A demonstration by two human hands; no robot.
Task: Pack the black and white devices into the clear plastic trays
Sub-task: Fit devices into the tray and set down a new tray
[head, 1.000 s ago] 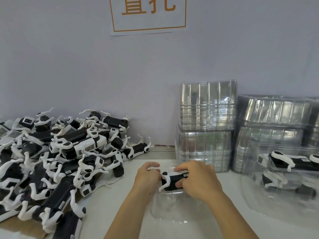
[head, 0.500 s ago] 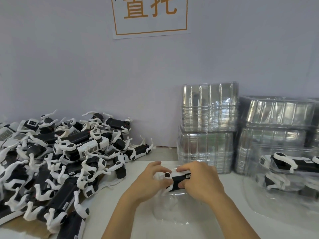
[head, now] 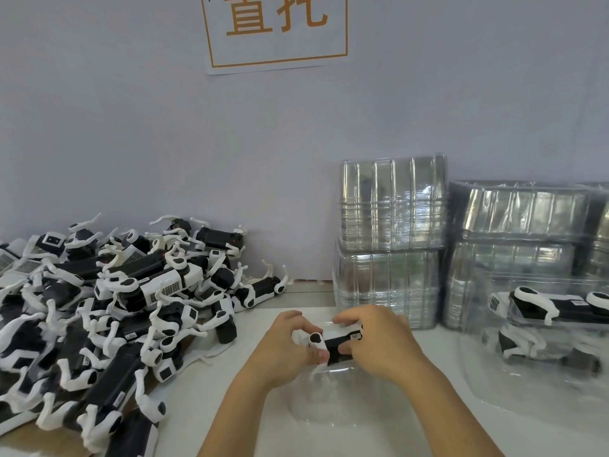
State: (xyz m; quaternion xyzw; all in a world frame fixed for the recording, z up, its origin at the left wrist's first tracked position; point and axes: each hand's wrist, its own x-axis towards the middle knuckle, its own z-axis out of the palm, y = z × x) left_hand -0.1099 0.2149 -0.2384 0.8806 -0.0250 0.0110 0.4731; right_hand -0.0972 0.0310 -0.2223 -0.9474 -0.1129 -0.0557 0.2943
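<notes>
A black and white device (head: 336,343) is held between both hands just above a clear plastic tray (head: 349,400) on the white table. My left hand (head: 283,347) grips its left end, fingers curled round the white leg parts. My right hand (head: 379,341) holds its right end, covering much of the body. A big pile of the same devices (head: 108,311) lies at the left. At the right, a clear tray (head: 534,354) holds packed devices (head: 560,305).
Stacks of empty clear trays (head: 392,242) stand against the grey wall behind my hands, with more stacks (head: 520,225) to the right. A white sign with orange characters (head: 276,28) hangs on the wall. The pile rests on brown cardboard (head: 19,450) at the table's left.
Both hands have kept hold of the device over the tray; the device has turned slightly, and a round white joint with a black spot now faces up at its left end.
</notes>
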